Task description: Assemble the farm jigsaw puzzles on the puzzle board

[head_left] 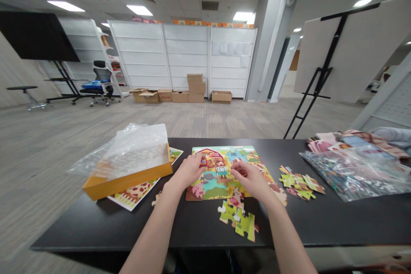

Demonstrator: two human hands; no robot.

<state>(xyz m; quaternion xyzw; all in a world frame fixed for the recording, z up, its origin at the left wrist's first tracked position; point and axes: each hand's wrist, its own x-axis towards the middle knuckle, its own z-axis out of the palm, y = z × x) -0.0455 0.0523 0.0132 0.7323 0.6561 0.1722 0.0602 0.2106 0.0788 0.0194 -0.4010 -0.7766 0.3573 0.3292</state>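
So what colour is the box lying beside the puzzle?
The box is golden yellow, best seen along its side in the head view.

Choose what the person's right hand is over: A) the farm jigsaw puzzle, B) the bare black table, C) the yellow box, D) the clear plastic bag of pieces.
A: the right hand sits over the right side of the farm jigsaw puzzle, apart from the yellow box.
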